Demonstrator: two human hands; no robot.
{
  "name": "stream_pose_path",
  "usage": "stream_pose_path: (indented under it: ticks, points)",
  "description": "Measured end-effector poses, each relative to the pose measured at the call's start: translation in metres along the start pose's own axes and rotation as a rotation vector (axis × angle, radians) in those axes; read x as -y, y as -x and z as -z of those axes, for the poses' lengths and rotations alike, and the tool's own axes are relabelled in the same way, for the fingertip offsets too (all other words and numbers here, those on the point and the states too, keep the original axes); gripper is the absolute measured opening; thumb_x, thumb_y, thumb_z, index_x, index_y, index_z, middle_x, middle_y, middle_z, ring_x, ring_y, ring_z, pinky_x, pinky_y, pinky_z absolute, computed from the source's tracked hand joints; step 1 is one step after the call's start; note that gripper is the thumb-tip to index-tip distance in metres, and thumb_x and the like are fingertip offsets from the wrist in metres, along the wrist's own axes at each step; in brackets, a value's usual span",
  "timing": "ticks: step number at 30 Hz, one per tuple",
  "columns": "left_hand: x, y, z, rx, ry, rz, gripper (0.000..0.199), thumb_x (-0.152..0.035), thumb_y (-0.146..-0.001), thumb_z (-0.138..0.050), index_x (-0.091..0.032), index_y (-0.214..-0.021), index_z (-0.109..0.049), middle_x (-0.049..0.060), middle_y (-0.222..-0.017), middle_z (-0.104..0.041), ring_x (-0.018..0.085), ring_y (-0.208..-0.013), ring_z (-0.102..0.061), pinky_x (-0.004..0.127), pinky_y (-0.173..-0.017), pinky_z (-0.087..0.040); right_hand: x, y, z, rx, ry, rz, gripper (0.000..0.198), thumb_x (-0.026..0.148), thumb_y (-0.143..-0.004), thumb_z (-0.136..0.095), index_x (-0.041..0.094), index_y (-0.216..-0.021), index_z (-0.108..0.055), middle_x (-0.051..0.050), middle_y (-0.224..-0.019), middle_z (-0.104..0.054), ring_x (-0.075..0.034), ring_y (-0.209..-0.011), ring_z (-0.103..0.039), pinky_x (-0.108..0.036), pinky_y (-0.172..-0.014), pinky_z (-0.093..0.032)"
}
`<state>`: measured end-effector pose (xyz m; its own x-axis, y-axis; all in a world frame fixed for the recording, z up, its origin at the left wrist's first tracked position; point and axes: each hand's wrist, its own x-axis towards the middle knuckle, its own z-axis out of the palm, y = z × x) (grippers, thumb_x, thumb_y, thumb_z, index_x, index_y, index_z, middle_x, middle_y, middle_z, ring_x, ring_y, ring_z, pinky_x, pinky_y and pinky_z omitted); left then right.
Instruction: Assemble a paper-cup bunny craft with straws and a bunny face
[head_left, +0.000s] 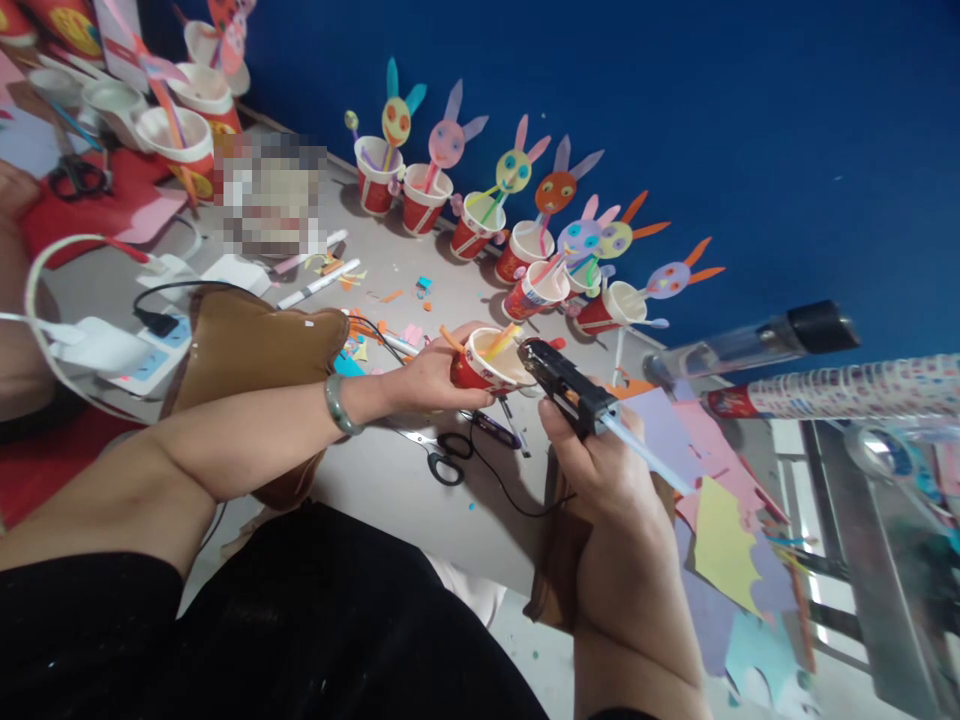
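My left hand (435, 375) is wrapped round a red and white paper cup (480, 376) with strips of orange and yellow standing in it. In my right hand (600, 450) is a black hot glue gun (566, 385), with a pale glue stick (649, 455) sticking out of its back. The gun's nozzle points at the cup's right rim; whether it touches cannot be made out. Below the cup lie black-handled scissors (444, 458) and a dark pen-like tool (495, 430). The gun's black cord runs over the table beneath my hands.
Along the blue wall stands a row of cups with paper rabbit heads (514, 172). Stacked paper cups (840, 390) and coloured paper (724, 545) lie at right. A brown cushion (255, 360), a power strip (154, 355) and another person's arm (22, 290) are at left. Paper scraps litter the table.
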<state>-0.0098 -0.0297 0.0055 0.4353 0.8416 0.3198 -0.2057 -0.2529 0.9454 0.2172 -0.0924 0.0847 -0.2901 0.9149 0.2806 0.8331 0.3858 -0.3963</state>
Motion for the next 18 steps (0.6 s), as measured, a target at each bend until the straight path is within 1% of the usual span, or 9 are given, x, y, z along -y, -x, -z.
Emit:
stream_pose_path:
  ticks: [3,6,11,15,18]
  points:
    - [0.0001,-0.0003,0.0007,-0.004,-0.012,-0.013,0.057,-0.024,-0.068,-0.087,-0.02,-0.121,-0.066,0.012,-0.123,-0.073,0.027,-0.117,-0.07,0.041,-0.104,-0.055,-0.0003,-0.0009,0.0008,-0.019,0.004,0.008,0.031,0.05,-0.101,-0.056,0.027,-0.082,-0.051,0.0,-0.067,-0.06,-0.02,-0.061,-0.06,-0.031,-0.059,-0.043]
    - [0.0008,-0.0003,-0.001,0.001,0.02,-0.004,0.057,-0.024,-0.068,-0.086,-0.019,-0.121,-0.065,0.013,-0.126,-0.072,0.027,-0.115,-0.071,0.039,-0.102,-0.056,0.0004,-0.0006,-0.0009,-0.02,0.007,0.011,0.029,0.05,-0.101,-0.055,0.026,-0.083,-0.052,-0.001,-0.07,-0.062,-0.02,-0.064,-0.062,-0.031,-0.06,-0.044]
    - [0.0002,-0.0006,-0.001,0.004,0.024,-0.005,0.054,-0.023,-0.069,-0.085,-0.019,-0.119,-0.064,0.011,-0.118,-0.074,0.025,-0.109,-0.072,0.038,-0.098,-0.057,0.0009,0.0013,-0.0008,0.024,-0.004,-0.007,0.029,0.052,-0.101,-0.055,0.026,-0.087,-0.054,-0.001,-0.072,-0.064,-0.02,-0.065,-0.062,-0.03,-0.061,-0.046]
    - [-0.0006,-0.0004,0.0005,0.003,-0.012,-0.003,0.059,-0.024,-0.068,-0.087,-0.02,-0.123,-0.065,0.011,-0.12,-0.074,0.027,-0.114,-0.071,0.04,-0.103,-0.055,-0.0004,0.0007,0.0013,-0.007,-0.007,-0.009,0.031,0.051,-0.101,-0.055,0.026,-0.084,-0.052,0.0,-0.068,-0.061,-0.019,-0.061,-0.06,-0.03,-0.059,-0.044]
    - [0.0005,0.0002,-0.0009,0.016,0.016,-0.001,0.057,-0.025,-0.071,-0.084,-0.019,-0.124,-0.064,0.012,-0.121,-0.074,0.026,-0.11,-0.072,0.039,-0.098,-0.057,0.0015,0.0001,-0.0001,-0.018,-0.006,-0.001,0.029,0.05,-0.101,-0.054,0.026,-0.085,-0.052,0.0,-0.069,-0.062,-0.019,-0.061,-0.06,-0.03,-0.059,-0.044]
